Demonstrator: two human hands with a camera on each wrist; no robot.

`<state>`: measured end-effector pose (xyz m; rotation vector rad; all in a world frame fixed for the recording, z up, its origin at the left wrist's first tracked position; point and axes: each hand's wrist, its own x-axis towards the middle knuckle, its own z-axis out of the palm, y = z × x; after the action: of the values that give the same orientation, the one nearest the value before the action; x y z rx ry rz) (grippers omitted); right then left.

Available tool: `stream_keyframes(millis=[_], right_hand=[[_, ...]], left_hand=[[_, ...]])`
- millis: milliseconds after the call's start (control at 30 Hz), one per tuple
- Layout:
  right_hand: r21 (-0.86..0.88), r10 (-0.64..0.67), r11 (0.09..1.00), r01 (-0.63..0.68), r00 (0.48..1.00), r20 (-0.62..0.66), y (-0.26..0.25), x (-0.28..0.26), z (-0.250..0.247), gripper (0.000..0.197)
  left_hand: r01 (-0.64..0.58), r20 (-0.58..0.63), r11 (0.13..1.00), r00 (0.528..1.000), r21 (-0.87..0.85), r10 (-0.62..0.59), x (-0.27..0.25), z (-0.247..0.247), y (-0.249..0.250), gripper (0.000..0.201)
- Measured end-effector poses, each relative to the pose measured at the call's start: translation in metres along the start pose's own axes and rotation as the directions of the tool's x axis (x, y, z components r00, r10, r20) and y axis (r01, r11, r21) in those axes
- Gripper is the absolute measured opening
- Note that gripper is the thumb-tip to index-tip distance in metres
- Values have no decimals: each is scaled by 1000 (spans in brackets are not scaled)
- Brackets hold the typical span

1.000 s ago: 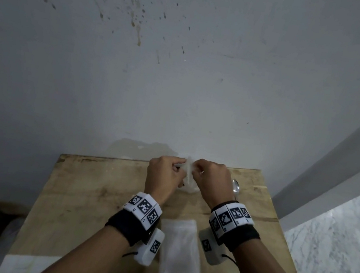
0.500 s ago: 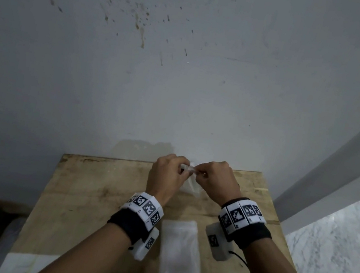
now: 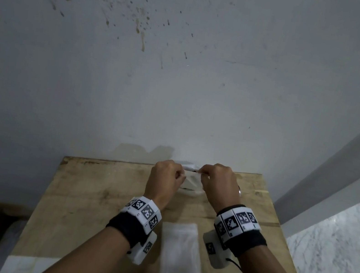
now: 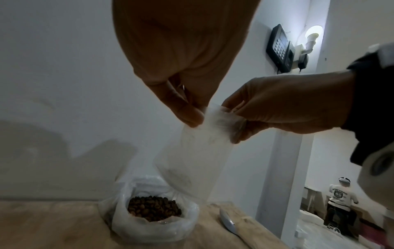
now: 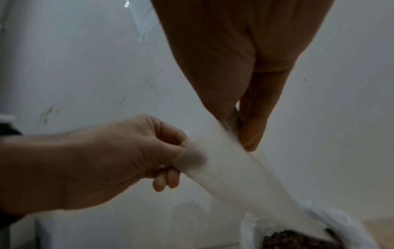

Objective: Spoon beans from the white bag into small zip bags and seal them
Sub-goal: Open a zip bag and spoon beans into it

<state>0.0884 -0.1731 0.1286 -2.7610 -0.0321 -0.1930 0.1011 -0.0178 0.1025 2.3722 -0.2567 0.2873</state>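
I hold a small clear zip bag (image 3: 191, 179) (image 4: 192, 160) (image 5: 224, 168) by its top, above the far edge of the wooden table (image 3: 92, 193). My left hand (image 3: 181, 175) (image 4: 192, 116) pinches its left corner and my right hand (image 3: 203, 176) (image 5: 241, 131) pinches the right one. The bag hangs empty. Beneath it stands the white bag (image 4: 153, 224) (image 5: 351, 225), open, with brown beans (image 4: 152, 208) (image 5: 294, 240) inside; in the head view my hands mostly hide it. A spoon (image 4: 227, 220) lies on the table to its right.
A stack of empty zip bags (image 3: 181, 259) lies between my forearms. A stained wall rises right behind the table. A white sheet (image 3: 26, 265) covers the near-left corner. Marble floor (image 3: 333, 259) lies beyond the table's right edge. A person (image 4: 339, 195) stands in another room.
My hands have drawn a little apart and moved toward the far edge, so the zip bag's top is stretched wider between them.
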Motion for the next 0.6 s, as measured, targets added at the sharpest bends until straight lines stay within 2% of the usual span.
stream_keyframes(millis=[67,133,200,267,333,400,467,533,600], right_hand=[[6,-108,994,108,994,3,-1,-2,-2,17],[34,-201,979,202,978,-50,1,-3,-2,14],[82,-205,973,215,972,-114,1,-2,-2,12],[184,-129,971,153,983,-134,1,-2,-3,13],[329,-13,943,41,996,-86,0,-3,-7,12],[444,59,895,-35,997,-40,-1,-5,-11,9],[509,83,858,-70,997,-2,-3,-6,-14,8],[548,91,831,-96,995,37,-5,-7,-15,7],[572,85,814,-101,995,55,-5,-8,-14,7]], left_hand=[[-14,3,1000,1000,0,14,2,-5,-3,1],[-51,3,999,999,-6,51,5,-9,-6,5],[-74,-22,994,997,-84,72,5,-12,-7,8],[-57,9,972,998,-226,60,3,-13,-8,23],[-30,147,942,986,-334,84,-1,-15,-11,52],[-37,272,931,951,-363,144,-6,-13,-16,89],[-57,306,933,936,-356,174,-10,-6,-19,116],[-56,250,932,956,-358,153,-14,6,-21,120],[-72,158,919,977,-389,143,-16,16,-21,107]])
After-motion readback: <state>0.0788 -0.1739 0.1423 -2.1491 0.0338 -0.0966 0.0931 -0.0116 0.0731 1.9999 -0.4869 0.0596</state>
